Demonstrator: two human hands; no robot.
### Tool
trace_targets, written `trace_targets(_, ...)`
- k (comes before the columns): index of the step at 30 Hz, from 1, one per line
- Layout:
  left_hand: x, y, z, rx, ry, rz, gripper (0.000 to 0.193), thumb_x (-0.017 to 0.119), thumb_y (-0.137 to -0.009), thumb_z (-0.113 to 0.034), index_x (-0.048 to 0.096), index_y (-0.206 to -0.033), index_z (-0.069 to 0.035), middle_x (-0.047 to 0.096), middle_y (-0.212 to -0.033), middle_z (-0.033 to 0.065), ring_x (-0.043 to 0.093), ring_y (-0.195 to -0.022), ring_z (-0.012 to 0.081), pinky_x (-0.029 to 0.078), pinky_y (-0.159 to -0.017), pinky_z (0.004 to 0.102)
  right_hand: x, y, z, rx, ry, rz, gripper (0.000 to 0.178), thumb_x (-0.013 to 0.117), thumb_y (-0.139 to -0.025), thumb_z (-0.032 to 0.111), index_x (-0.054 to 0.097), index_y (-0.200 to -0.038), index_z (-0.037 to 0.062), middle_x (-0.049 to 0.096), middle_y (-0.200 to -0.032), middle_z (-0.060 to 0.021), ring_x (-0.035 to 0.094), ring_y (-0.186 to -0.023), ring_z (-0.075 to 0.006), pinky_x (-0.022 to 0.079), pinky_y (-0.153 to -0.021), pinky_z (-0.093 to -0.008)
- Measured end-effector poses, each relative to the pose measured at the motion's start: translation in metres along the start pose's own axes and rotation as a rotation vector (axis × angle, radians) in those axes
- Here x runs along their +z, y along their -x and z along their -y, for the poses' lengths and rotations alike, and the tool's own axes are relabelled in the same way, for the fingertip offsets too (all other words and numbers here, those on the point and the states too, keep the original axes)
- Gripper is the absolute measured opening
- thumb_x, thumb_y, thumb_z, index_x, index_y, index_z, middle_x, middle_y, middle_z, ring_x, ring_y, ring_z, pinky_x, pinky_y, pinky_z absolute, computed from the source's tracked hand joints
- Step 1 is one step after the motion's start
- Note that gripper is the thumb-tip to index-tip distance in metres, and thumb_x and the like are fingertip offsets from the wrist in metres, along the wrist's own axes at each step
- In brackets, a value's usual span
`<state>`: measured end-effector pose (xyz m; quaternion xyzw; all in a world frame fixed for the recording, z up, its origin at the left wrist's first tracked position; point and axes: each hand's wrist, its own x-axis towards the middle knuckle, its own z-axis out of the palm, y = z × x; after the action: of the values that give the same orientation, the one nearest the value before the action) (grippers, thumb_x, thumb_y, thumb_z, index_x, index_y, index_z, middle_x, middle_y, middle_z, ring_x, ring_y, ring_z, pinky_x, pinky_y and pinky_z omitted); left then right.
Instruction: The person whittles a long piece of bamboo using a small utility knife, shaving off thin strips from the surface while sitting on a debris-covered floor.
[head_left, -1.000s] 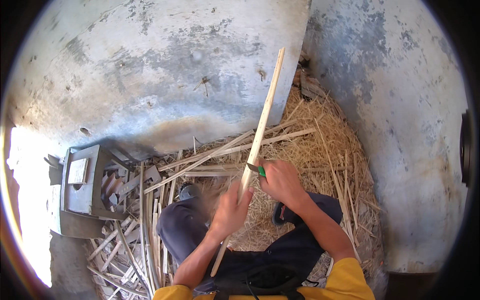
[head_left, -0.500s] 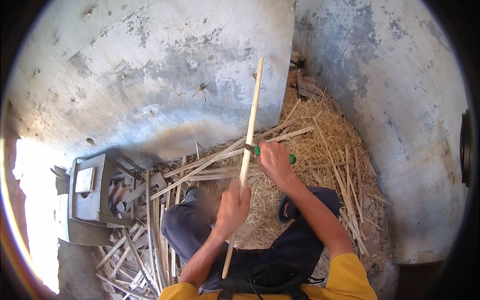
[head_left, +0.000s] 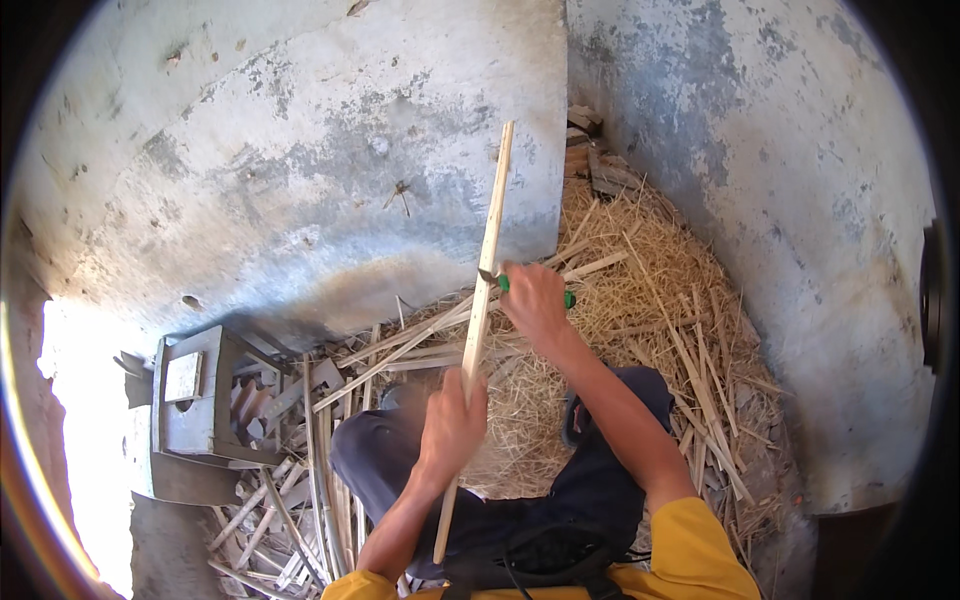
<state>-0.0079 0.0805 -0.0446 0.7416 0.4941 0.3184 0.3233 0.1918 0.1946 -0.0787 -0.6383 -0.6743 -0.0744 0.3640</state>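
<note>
A long, pale wooden stick [head_left: 492, 225] stands slanted in front of me, its top end near the wall and its lower end by my lap. My left hand [head_left: 453, 425] is closed around it below the middle. Higher up, my right hand [head_left: 536, 300] is closed on a green-handled tool [head_left: 569, 299] with a short dark metal end that touches the stick. Most of the handle is hidden by my fingers, so I cannot tell the tool's exact kind.
A heap of straw-like shavings [head_left: 650, 280] lies ahead and to the right, with loose wooden strips [head_left: 710, 380]. More strips and scraps [head_left: 290, 520] lie at left beside a grey wooden box [head_left: 190, 390]. Worn plaster walls [head_left: 350, 120] rise in front and at right.
The stick and both hands have shifted slightly left in the picture, and the right hand with the tool is a little higher. The view has turned slightly. Both grips stay the same.
</note>
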Motion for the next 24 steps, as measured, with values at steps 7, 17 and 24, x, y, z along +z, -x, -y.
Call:
trace_targets(7,-0.009,0.012,0.003,0.017,-0.045,-0.005,0.024,0.062,-0.102,-0.018,0.048,-0.103,0.002,0.062,-0.071,0.0351,0.06,-0.07,0.0582,0.045,-0.058,0.0636,0.011,-0.012,-0.004,0.058,0.038,0.011,0.005,0.07,-0.075,0.001,0.07,-0.079,0.0001,0.065,-0.06,-0.021,0.066,-0.05,-0.0308,0.048,-0.043,-0.0418)
trace_targets(17,-0.022,0.058,-0.003,-0.072,-0.055,0.077,0.023,0.064,-0.1,-0.014,0.048,-0.1,0.003,0.062,-0.072,0.034,0.063,-0.072,0.0564,0.049,-0.059,0.0595,0.019,-0.053,-0.038,0.437,0.009,0.157,0.011,0.067,-0.093,0.008,0.075,-0.092,0.0009,0.07,-0.068,-0.0154,0.067,-0.054,-0.0258,0.05,-0.049,-0.0384)
trace_targets(24,-0.044,0.078,0.006,0.013,0.071,-0.001,0.022,0.065,-0.102,-0.014,0.05,-0.095,0.001,0.057,-0.069,0.0264,0.058,-0.064,0.0493,0.044,-0.055,0.0473,-0.008,-0.061,-0.099,0.643,-0.106,0.135,0.033,0.056,-0.104,0.02,0.071,-0.083,0.0003,0.064,-0.069,-0.0142,0.061,-0.058,-0.0277,0.047,-0.056,-0.0469)
